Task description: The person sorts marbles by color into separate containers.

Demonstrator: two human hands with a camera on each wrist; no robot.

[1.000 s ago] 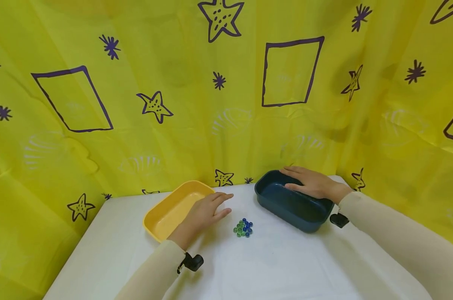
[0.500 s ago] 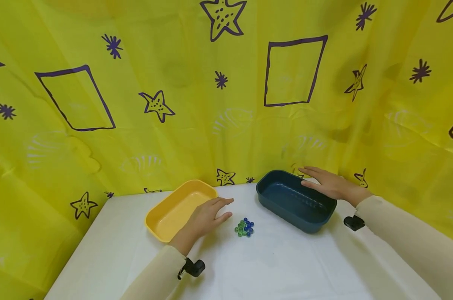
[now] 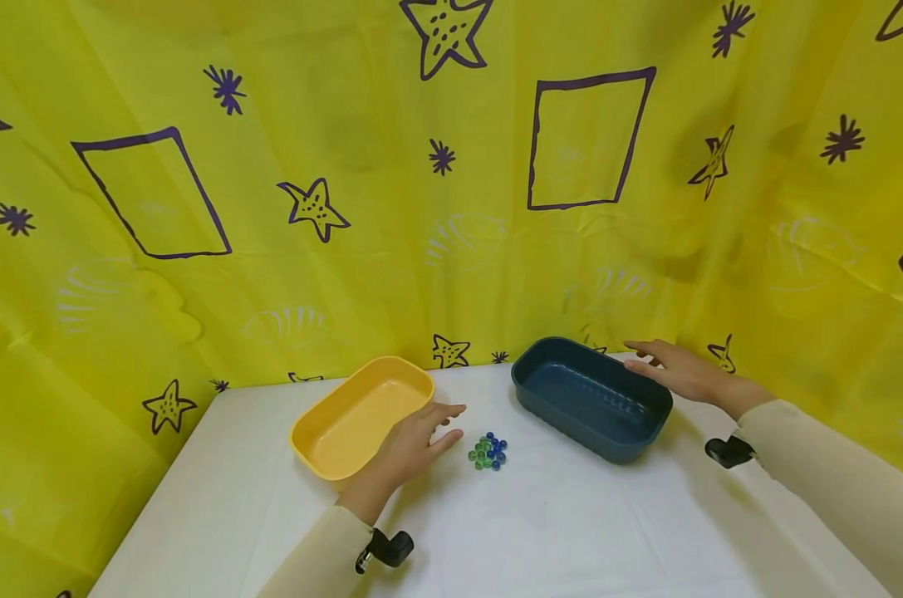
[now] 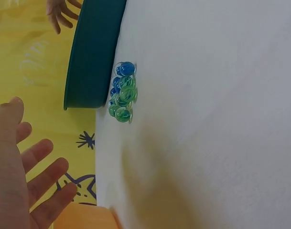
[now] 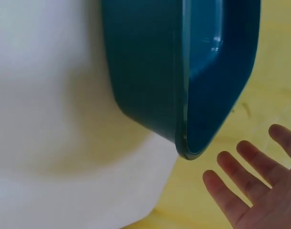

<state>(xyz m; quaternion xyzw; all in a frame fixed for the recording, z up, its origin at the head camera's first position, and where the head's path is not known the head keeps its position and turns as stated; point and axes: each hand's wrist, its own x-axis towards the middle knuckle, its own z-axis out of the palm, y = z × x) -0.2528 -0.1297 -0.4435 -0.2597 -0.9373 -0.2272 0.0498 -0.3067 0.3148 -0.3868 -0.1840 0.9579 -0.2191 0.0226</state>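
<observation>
A small cluster of green and blue glass marbles (image 3: 488,453) lies on the white table between two plastic tubs. My left hand (image 3: 409,448) hovers between the marbles and the yellow tub (image 3: 327,428), its fingers spread and holding nothing. To the right stands a dark teal tub (image 3: 571,425) with a bare inside. Just beyond its right end is my right hand (image 3: 679,371). In the right wrist view the extended fingers (image 5: 250,183) are apart from the teal tub's rim (image 5: 184,138). Part of the yellow tub's near side is hidden behind my left hand.
A yellow curtain (image 3: 384,282) printed with stars and shells hangs behind the white table (image 3: 511,540) and along its sides. Both tubs stand near the table's back edge. Each wrist carries a small black camera.
My right hand has moved off the teal tub, to the right past its rim. My left hand stays near the yellow tub, slightly lower in view. Marbles and tubs have kept their places.
</observation>
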